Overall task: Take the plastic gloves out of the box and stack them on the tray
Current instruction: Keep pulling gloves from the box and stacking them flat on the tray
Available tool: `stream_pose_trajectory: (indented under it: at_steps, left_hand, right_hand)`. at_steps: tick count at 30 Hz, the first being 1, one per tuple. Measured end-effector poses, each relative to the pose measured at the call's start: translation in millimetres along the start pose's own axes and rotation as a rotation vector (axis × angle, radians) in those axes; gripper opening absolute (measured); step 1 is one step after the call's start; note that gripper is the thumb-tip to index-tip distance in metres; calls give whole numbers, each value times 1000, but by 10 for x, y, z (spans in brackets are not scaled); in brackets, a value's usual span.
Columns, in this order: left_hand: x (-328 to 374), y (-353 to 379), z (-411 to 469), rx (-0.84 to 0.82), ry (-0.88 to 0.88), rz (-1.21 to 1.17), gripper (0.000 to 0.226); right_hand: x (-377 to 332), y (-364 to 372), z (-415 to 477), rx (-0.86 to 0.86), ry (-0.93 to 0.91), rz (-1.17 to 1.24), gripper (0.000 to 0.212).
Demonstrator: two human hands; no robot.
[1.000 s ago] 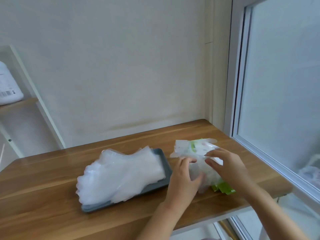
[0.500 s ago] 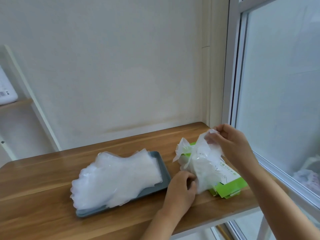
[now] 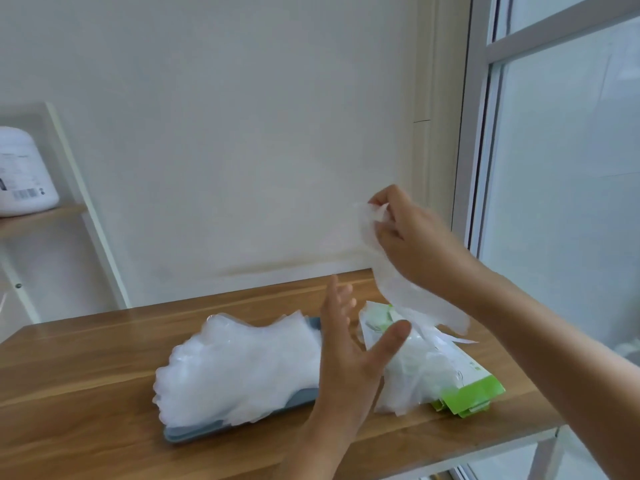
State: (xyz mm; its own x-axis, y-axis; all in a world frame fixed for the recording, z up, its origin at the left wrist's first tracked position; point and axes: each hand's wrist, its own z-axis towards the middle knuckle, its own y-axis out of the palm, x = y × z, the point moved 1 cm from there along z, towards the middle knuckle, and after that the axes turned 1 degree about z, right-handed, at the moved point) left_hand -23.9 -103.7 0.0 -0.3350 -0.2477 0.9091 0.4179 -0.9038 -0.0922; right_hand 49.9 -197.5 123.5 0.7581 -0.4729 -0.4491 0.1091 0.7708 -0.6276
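No word or number is legible. The white appliance (image 3: 25, 168) on the shelf (image 3: 45, 216) at the left bears a barcode label (image 3: 26, 194) and lines of small print, too blurred to read. The markings on the green box (image 3: 474, 393), near the right edge of the table (image 3: 86, 393), are illegible too.

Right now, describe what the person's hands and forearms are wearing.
Nothing shows on either. The left hand and right hand are bare: no gloves, rings or watch visible. The left forearm and right forearm are bare too, with no sleeve in view.
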Motion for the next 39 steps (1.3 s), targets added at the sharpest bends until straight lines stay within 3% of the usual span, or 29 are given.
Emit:
stream_pose_trajectory:
  at_steps: [4,9,13,15,18,21,26,27,30,31,35,39]
  left_hand:
    - [114,-55,-1,-145,-71,-12,131]
    - [172,-319,-28,-124,-147,-269,82]
    - [197,-547,-46,-46,-172,-344,81]
    - [181,-661,-30,114,-275,-313,62]
    - [109,-906,-26,253,-360,-332,14]
    - [86,-1205,-37,251,-326,-286,13]
    - [125,-1650,95,133,-254,44,14]
    - [154,-1721,128,107,-236,96,14]
    - [299,-1862,232,53,-205,186,12]
    - [337,-1919,273,44,-206,215,12]
    - [356,-2150,405,7,-245,359,10]
    - [230,-2440,526,142,-252,544,3]
  right_hand:
    - [-210,183,27,-41,-61,-44,34]
    - [-384,368,11,-135,-96,-107,43]
    - [-479,595,-78,-176,-151,-103,34]
    - [-506,704,-118,-213,-163,-68,31]
    - [-523,795,-80,-250,-99,54,25]
    - [-440,823,43,-334,12,155,21]
    - [-321,853,212,-728,85,-113,39]
    - [-360,874,258,-733,84,-70,41]
    - [-556,959,376,-781,106,234,76]
    - [-605,1035,416,-795,91,298,76]
    - [-709,1271,531,-686,76,449,6]
    - [-728,1415,645,-598,99,518,5]
